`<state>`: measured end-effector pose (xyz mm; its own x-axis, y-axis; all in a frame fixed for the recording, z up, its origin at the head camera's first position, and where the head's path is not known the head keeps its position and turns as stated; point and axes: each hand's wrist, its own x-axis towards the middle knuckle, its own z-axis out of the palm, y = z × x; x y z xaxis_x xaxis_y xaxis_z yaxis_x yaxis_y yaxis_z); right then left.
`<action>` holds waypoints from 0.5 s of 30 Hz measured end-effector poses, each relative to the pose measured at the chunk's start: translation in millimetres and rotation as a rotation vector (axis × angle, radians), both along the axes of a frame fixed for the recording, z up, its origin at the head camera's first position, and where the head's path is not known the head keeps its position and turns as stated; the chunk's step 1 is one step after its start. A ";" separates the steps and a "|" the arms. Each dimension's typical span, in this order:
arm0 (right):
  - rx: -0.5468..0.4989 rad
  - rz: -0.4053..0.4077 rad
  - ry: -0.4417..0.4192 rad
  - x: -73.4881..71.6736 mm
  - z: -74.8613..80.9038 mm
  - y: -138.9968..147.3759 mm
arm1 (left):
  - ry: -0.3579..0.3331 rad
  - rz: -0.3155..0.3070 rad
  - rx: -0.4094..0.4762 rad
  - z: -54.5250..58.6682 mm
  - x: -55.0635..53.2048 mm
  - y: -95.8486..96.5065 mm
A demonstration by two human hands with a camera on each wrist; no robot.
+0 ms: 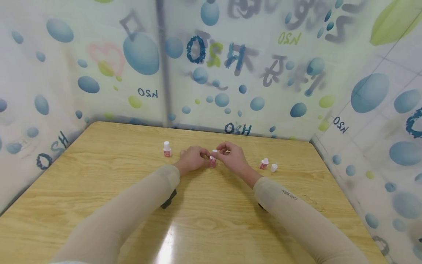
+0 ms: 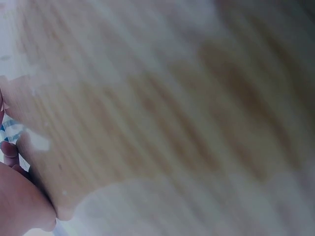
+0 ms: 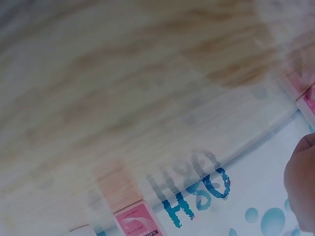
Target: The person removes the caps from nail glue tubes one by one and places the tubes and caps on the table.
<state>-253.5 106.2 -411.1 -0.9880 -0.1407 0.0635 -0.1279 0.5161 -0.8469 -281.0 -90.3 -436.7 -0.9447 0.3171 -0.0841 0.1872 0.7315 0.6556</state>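
Observation:
Between my two hands in the head view stands a small white bottle point(image 1: 213, 161) with a pink label, upright on the table. My left hand point(image 1: 192, 158) holds it from the left, fingers bent round its side. From the right, my right hand point(image 1: 233, 158) pinches the white cap point(image 1: 215, 150) at its top, thumb and forefinger partly covering it. The right wrist view catches the bottle's pink label point(image 3: 309, 104) at the right edge, with the right hand point(image 3: 301, 184) below it. Only part of the left hand point(image 2: 22, 201) shows in the left wrist view.
A matching capped bottle point(image 1: 167, 150) stands to the left. To the right is another bottle point(image 1: 263, 164) with a narrow white neck, and a loose white cap point(image 1: 274, 168) lies beside it. The wooden table point(image 1: 204, 223) meets patterned walls at the back and sides.

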 end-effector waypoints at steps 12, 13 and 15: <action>-0.043 0.043 -0.033 1.6 3.8 0.6 | -0.034 0.026 -0.002 -4.6 -5.8 1.1; -0.043 0.043 -0.035 1.4 3.9 0.6 | -0.037 0.026 -0.003 -4.4 -6.0 1.1; -0.046 0.043 -0.042 0.6 3.6 0.8 | -0.042 0.025 -0.004 -3.6 -5.8 1.0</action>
